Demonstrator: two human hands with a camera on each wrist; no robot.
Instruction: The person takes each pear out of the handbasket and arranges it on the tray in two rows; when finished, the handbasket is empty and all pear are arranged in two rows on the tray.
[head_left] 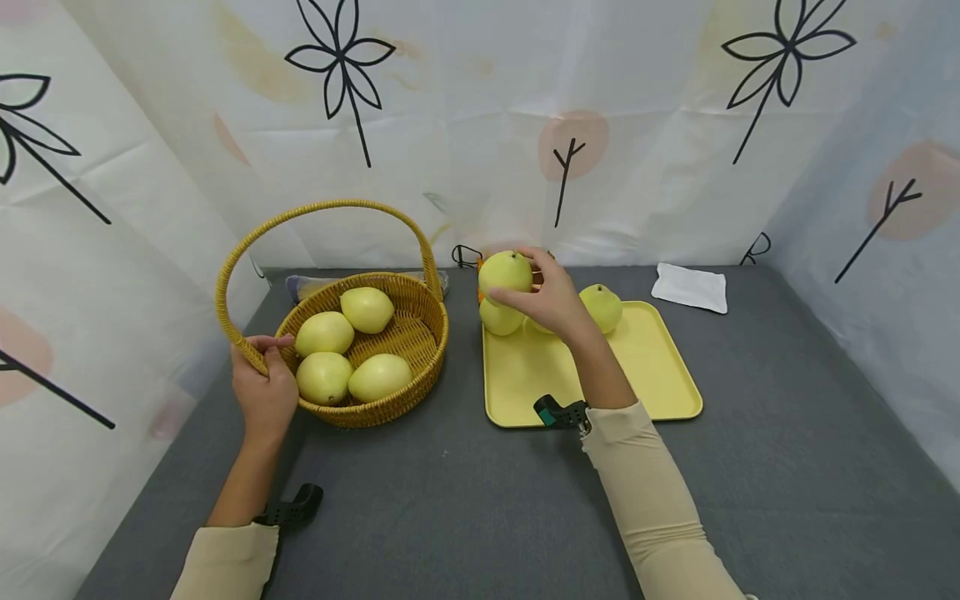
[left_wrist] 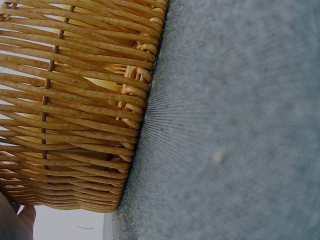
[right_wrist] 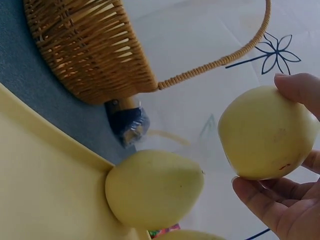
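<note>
My right hand (head_left: 551, 293) pinches a yellow-green pear (head_left: 506, 277) between thumb and fingers. It is above the far left corner of a yellow tray (head_left: 517, 387). In the right wrist view the held pear (right_wrist: 267, 132) hangs apart from another pear (right_wrist: 152, 189) lying at the tray's edge. On the tray's far side sit that pear (head_left: 500, 318) and one more pear (head_left: 602, 307); something yellow between them is mostly hidden. My left hand (head_left: 266, 387) grips the wicker basket (head_left: 408, 400) where its handle meets the rim. Several pears (head_left: 381, 377) lie inside the basket.
A white cloth pad (head_left: 690, 287) lies right of the tray, at the back. Behind the basket is a plastic-wrapped item (head_left: 302, 286), partly hidden. The basket's tall handle (head_left: 330, 207) arches above it. Patterned white curtains (head_left: 465, 100) stand behind and beside the grey table (head_left: 450, 517).
</note>
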